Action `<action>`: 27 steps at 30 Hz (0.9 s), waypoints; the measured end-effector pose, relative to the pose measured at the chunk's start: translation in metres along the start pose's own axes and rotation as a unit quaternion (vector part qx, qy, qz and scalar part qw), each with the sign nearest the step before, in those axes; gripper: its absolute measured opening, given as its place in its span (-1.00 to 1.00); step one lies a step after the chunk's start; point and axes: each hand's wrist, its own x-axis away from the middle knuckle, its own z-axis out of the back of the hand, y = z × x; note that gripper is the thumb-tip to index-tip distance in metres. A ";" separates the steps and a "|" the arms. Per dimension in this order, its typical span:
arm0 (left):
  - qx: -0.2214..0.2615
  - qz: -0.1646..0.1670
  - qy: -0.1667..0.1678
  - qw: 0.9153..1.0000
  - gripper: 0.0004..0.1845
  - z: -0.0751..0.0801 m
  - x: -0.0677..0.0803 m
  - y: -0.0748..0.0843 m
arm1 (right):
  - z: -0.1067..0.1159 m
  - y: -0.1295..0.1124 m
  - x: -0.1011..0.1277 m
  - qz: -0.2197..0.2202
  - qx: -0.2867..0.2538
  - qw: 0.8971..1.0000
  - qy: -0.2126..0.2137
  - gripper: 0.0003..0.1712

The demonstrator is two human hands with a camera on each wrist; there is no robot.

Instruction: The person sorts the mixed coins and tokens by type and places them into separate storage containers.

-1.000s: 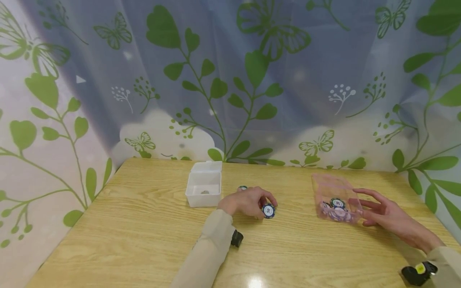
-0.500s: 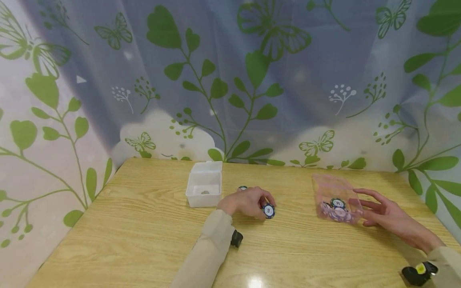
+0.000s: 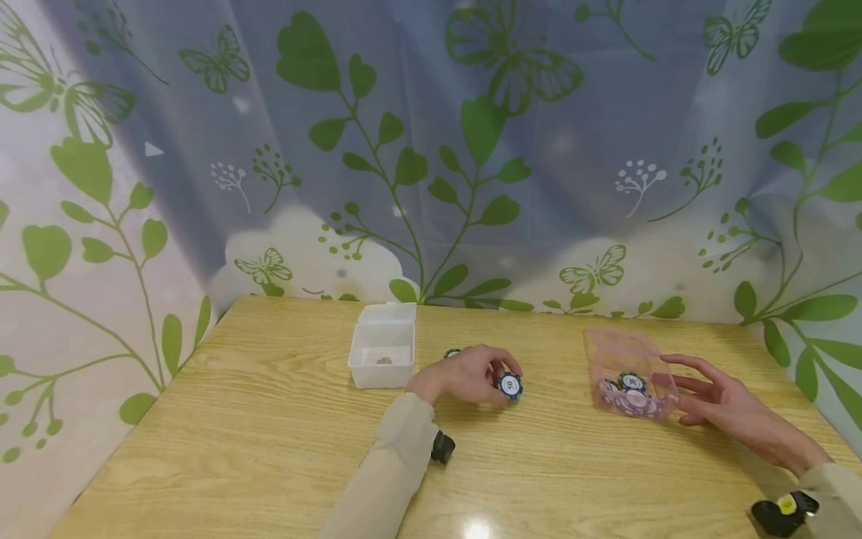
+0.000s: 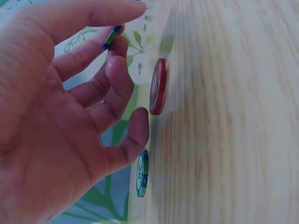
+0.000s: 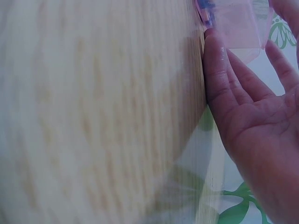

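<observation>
My left hand (image 3: 500,376) is curled just above the wooden table (image 3: 269,449) and pinches a blue poker chip (image 3: 509,385) between thumb and fingers. In the left wrist view the left hand (image 4: 124,29) shows the blue chip's edge (image 4: 111,37) at its fingertips, with a red chip (image 4: 158,86) and a green chip (image 4: 141,172) lying on the table beyond. My right hand (image 3: 676,384) lies flat with straight fingers against the side of a clear pink box (image 3: 622,352) that holds several chips (image 3: 631,382). The right wrist view shows the right hand (image 5: 243,84) beside the pink box (image 5: 238,21).
An open white plastic box (image 3: 381,355) with its lid tipped back stands left of my left hand; a small grey thing lies inside. A green chip (image 3: 453,352) peeks out behind that hand. A leaf-printed curtain (image 3: 471,150) closes off the back and sides.
My left hand has shifted a little right and away from me with the blue chip in its fingers. The right hand and pink box have stayed put.
</observation>
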 end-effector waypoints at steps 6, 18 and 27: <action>0.007 -0.023 0.024 0.999 -0.62 0.000 -0.002 0.002 | 0.000 0.000 0.000 -0.003 0.002 1.000 0.003 -0.35; 0.039 -0.028 0.069 0.996 -0.59 -0.003 -0.007 0.003 | -0.003 -0.003 0.000 -0.010 0.021 1.000 0.017 -0.35; 0.045 -0.036 0.083 0.995 -0.59 -0.007 -0.009 0.010 | -0.003 -0.002 0.000 -0.006 0.019 1.000 0.014 -0.36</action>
